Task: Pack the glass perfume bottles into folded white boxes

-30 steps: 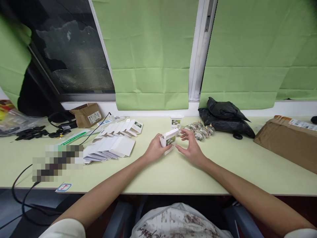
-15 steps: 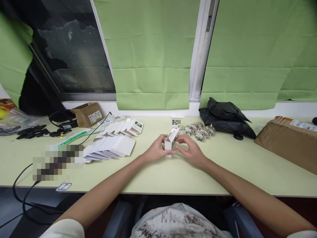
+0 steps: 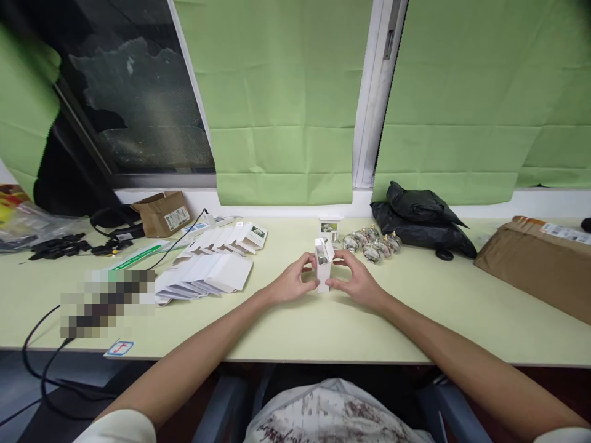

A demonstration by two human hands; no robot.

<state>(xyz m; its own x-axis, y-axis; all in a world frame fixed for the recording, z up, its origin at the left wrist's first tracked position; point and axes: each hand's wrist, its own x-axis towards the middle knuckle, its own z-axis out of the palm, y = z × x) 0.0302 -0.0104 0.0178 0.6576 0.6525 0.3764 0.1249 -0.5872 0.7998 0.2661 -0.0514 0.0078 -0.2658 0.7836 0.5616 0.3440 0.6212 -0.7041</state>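
Observation:
A small white carton (image 3: 322,266) stands upright on the pale green table (image 3: 295,326), its top flap open. My left hand (image 3: 292,284) grips its left side and my right hand (image 3: 354,278) grips its right side. Just beyond it a row of several small glass bottles (image 3: 373,243) lies on the table, with another small white box (image 3: 329,226) standing behind them. Two fanned stacks of flat white cartons (image 3: 205,271) lie to the left.
A black plastic bag (image 3: 420,218) rests by the window sill. Brown cardboard parcels sit at far right (image 3: 535,261) and back left (image 3: 162,212). Black cables (image 3: 60,246) and a plastic bag (image 3: 18,221) crowd the left end.
The carton was held tilted in my left hand; both hands have since turned it upright and stood it on the table, with my right hand closing onto its right side.

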